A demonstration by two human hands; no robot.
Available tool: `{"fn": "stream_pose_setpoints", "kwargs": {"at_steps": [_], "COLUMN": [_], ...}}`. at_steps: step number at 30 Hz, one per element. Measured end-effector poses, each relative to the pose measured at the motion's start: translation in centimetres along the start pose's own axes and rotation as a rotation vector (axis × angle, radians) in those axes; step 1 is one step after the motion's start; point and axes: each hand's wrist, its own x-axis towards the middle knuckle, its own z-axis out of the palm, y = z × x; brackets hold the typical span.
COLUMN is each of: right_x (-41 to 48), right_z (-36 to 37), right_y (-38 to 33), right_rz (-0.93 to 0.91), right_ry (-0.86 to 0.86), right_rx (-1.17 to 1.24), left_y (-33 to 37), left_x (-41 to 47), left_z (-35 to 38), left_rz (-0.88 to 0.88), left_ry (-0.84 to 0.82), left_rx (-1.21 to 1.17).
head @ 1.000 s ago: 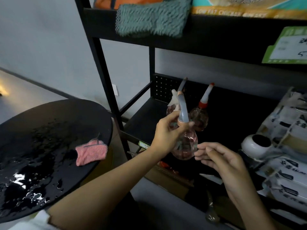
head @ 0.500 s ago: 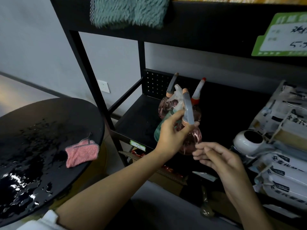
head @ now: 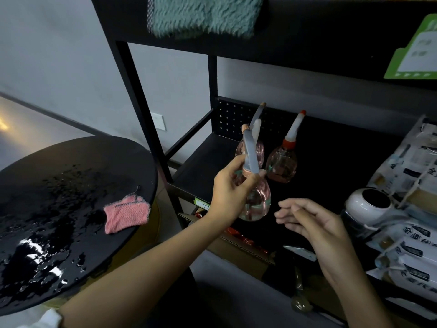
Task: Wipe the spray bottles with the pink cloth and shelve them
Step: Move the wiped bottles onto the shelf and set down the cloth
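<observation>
Left hand [head: 230, 192] grips a pink spray bottle [head: 257, 204] by its neck, right hand [head: 314, 223] slack & empty beside it; beyond the grip, rear bottle [head: 250, 151] & red-collared bottle [head: 281, 164] sit shelved, prob. wiped, pink cloth [head: 126, 214] idle well left, so approx. one to shelve.

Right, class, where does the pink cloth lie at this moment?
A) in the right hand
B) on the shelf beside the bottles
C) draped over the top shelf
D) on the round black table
D: the cloth lies flat near the edge of the wet table, with neither hand touching it.
</observation>
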Motion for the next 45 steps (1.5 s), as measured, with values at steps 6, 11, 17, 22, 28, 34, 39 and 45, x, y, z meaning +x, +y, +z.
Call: {"fn": "stream_pose_setpoints", "kwargs": {"at_steps": [6, 11, 17, 22, 28, 34, 39, 45], "right_x": [0.0, -0.1, 0.0, 0.0, 0.2, 0.5, 0.8, 1.7], "right_z": [0.6, 0.9, 0.5, -0.2, -1.0, -1.3, -1.7, -1.7], "right_y": [0.0, -0.1, -0.1, 0.3, 1.0, 1.7, 2.2, 2.3], "right_rz": [-0.001, -0.006, -0.011, -0.009, 0.013, 0.029, 0.046, 0.059], "right_ry": [-0.005, -0.015, -0.014, -0.006, 0.016, 0.025, 0.029, 0.051], "right_rx": [0.003, -0.005, 0.006, 0.005, 0.035, 0.036, 0.024, 0.004], "left_y": [-0.3, -0.2, 0.6, 0.6, 0.7, 0.5, -0.8, -1.9], "left_x": [-0.6, -1.0, -0.9, -1.6, -1.9, -0.7, 1.4, 3.2], "left_z": [-1.6, -2.0, -1.1, 0.9, 2.2, 3.7, 4.7, 5.5], "left_rz": [-0.012, 0.008, 0.019, 0.064, 0.111, 0.087, 0.081, 0.097], "left_ry": [0.018, 0.021, -0.008, 0.114, 0.112, 0.021, -0.056, -0.117], "left_rx": [0.005, 0.003, -0.012, 0.029, 0.024, 0.036, 0.11, 0.178]}}
